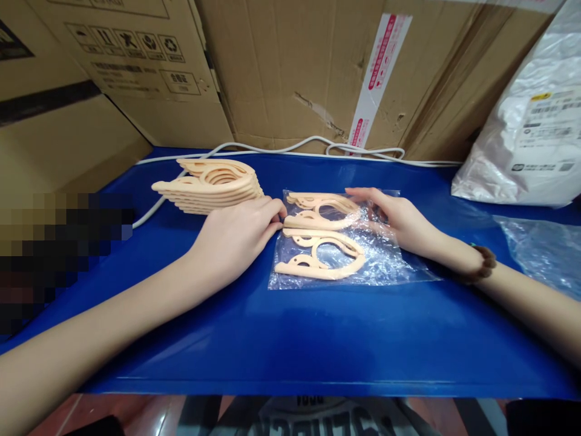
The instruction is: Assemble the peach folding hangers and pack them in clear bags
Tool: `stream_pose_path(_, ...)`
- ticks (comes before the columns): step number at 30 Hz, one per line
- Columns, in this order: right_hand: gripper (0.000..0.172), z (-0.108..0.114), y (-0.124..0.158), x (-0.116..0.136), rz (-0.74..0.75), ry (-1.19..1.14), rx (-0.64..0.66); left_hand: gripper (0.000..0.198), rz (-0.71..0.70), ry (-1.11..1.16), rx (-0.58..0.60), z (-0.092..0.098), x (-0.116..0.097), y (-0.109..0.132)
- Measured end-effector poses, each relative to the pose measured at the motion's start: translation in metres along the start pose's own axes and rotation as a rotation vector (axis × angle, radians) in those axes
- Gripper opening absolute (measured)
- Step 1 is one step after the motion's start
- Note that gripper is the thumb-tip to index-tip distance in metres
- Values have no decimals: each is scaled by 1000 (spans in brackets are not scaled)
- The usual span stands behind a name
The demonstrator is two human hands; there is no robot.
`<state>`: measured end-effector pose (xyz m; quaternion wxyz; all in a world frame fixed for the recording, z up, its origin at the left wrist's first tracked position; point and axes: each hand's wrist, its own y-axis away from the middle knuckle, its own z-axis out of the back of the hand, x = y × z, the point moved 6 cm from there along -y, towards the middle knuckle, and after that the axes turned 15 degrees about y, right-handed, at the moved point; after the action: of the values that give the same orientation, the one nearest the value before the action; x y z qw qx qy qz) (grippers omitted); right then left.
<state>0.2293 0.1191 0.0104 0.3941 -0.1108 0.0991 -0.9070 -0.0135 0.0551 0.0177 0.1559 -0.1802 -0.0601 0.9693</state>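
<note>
A clear plastic bag [385,260] lies flat on the blue table [318,339] with pale orange folding hangers [322,254] inside it. My left hand [236,236] rests at the bag's left edge, its fingertips pinched on that edge beside the hangers. My right hand [399,221] lies on the bag's right part, fingers stretched toward the upper hanger. A stack of several more hangers of the same kind [211,184] sits just behind my left hand.
Cardboard boxes [290,66] line the back of the table, with a white cable [290,147] running along their base. A white parcel bag [526,139] leans at the back right. Another clear bag [544,251] lies at the right edge.
</note>
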Motion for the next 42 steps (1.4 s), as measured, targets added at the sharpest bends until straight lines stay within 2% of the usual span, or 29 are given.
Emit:
stream_pose_path(26, 57, 3, 4, 8, -81, 83, 14, 22, -21, -72, 11, 4, -3, 1)
stream_pose_path(29, 57, 3, 4, 10, -88, 134, 8, 30, -69, -204, -103, 20, -13, 5)
stream_pose_path(32, 56, 4, 3, 12, -93, 167, -2, 42, -57, -304, -268, 50, -19, 10)
stream_pose_path(35, 58, 5, 3, 12, -88, 160, 3, 47, -54, -211, -374, 80, -3, 8)
stream_pose_path(36, 59, 6, 3, 12, -86, 150, 6, 50, -107, -151, -340, 85, 6, 4)
stream_pose_path(37, 61, 6, 4, 11, -85, 142, 7, 55, -159, -96, -249, 86, 17, -1)
stream_pose_path(38, 63, 8, 4, 10, -86, 136, 9, 64, -237, -41, -165, 86, 29, -6)
stream_pose_path(39, 64, 9, 5, 9, -90, 136, 10, 75, -288, 15, -132, 89, 43, -9)
stream_pose_path(40, 64, 11, 5, 8, -97, 143, 13, 85, -281, 41, -113, 91, 60, -13)
stream_pose_path(42, 62, 14, 7, 7, -109, 164, 27, 97, -164, 70, -49, 91, 93, -19)
